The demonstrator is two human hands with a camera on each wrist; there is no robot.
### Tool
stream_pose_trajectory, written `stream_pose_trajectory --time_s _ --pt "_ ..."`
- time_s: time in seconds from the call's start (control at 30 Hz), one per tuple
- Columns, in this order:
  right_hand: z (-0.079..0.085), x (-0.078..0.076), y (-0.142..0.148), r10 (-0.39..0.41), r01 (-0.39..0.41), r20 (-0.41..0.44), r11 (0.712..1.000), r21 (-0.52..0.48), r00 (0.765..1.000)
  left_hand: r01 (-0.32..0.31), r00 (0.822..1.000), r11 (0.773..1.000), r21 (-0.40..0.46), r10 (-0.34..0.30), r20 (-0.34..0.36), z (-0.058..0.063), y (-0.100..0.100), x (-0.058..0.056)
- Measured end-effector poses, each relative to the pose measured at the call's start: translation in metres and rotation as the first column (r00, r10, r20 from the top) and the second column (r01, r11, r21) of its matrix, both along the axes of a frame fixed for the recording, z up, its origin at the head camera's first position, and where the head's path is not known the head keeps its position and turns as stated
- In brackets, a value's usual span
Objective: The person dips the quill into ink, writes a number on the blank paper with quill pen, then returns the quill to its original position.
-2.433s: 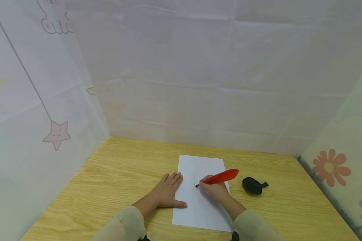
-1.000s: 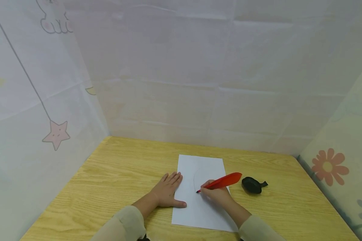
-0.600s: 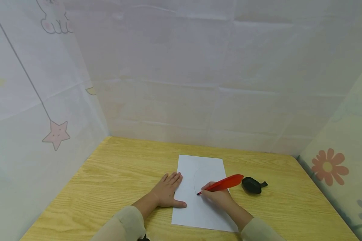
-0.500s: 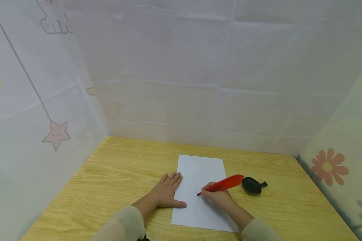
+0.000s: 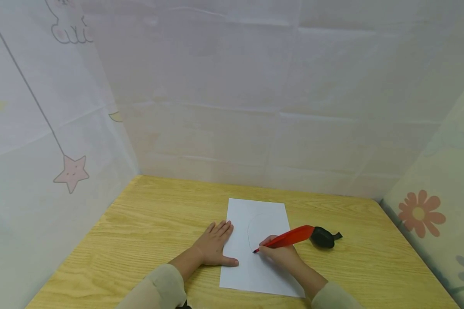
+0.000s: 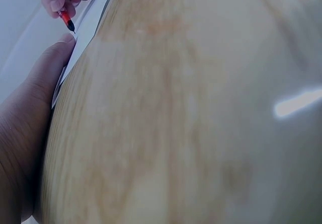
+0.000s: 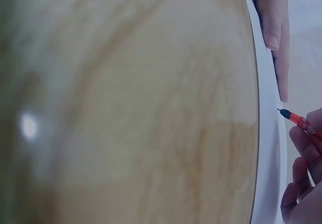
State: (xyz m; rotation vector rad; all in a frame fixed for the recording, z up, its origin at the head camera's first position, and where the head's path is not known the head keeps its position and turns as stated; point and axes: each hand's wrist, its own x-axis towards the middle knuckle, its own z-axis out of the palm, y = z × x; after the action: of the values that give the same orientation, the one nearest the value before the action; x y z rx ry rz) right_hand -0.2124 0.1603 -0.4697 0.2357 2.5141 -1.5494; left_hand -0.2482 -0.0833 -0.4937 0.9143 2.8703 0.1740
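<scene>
My right hand (image 5: 282, 256) pinches a red feather quill pen (image 5: 294, 236), its dark tip down on a white sheet of paper (image 5: 247, 275). A thin curved line (image 5: 248, 234) runs along the sheet above and left of the tip. My left hand (image 5: 212, 249) lies flat with fingers spread, over the sheet's left edge and the table beside it. In the left wrist view the left thumb (image 6: 48, 70) is near the pen's tip (image 6: 70, 25). The right wrist view shows the pen (image 7: 297, 119) between the curled right fingers (image 7: 305, 146).
On the wood-grain table (image 5: 158, 214), a black rounded object (image 5: 322, 237) with a short flat tail sits right of the paper, partly behind the feather. Printed cloth walls (image 5: 216, 128) close off the back and both sides.
My right hand and the quill pen have moved down the sheet and slightly right, and the curved line has grown longer downward. My left hand has stayed in place.
</scene>
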Motion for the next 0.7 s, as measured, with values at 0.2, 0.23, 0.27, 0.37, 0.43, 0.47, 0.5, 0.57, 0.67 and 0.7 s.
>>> stream_pose_trajectory --time_s 0.2,0.23,0.27,0.37,0.43,0.47,0.5,0.57,0.67,0.7 --pt "0.0020 0.0027 0.0005 0.011 -0.011 -0.011 1.000 -0.008 1.000 0.006 1.000 1.000 0.004 -0.006 -0.004 0.0013 -0.0002 0.0011" --pt "0.0020 0.0031 0.0007 0.010 -0.010 -0.014 1.000 -0.012 1.000 0.007 1.000 1.000 0.005 -0.007 -0.004 0.0016 -0.0002 0.0014" --pt "0.0019 0.0036 0.0010 0.009 -0.009 -0.014 1.000 -0.015 1.000 0.008 1.000 1.000 0.006 -0.008 -0.006 0.0014 -0.0002 0.0014" --pt "0.0008 0.0044 0.0017 0.005 -0.005 -0.017 1.000 -0.017 1.000 0.006 1.000 1.000 0.000 -0.006 -0.005 0.0006 -0.0001 0.0009" --pt "-0.0002 0.0045 0.0021 0.003 -0.004 -0.020 1.000 -0.018 1.000 0.002 1.000 1.000 -0.002 -0.002 -0.003 0.0001 0.0000 0.0003" --pt "-0.0005 0.0044 0.0022 0.002 -0.003 -0.019 1.000 -0.016 1.000 0.003 1.000 1.000 0.006 -0.003 -0.005 -0.0028 -0.0003 -0.0010" --pt "-0.0005 0.0043 0.0023 0.002 -0.002 -0.016 1.000 -0.013 1.000 0.001 1.000 1.000 0.004 -0.001 -0.003 -0.0029 -0.0004 -0.0013" --pt "-0.0006 0.0045 0.0028 0.001 -0.001 -0.013 1.000 -0.012 1.000 0.001 1.000 1.000 0.006 -0.001 -0.004 -0.0027 -0.0005 -0.0014" --pt "0.0002 0.0047 0.0036 0.002 -0.002 -0.008 1.000 -0.005 1.000 0.008 1.000 1.000 0.018 -0.008 -0.005 -0.0010 -0.0009 -0.0005" --pt "0.0002 0.0048 0.0040 0.004 -0.004 -0.009 1.000 -0.004 1.000 0.007 1.000 1.000 0.012 -0.007 -0.002 0.0020 -0.0006 0.0006"
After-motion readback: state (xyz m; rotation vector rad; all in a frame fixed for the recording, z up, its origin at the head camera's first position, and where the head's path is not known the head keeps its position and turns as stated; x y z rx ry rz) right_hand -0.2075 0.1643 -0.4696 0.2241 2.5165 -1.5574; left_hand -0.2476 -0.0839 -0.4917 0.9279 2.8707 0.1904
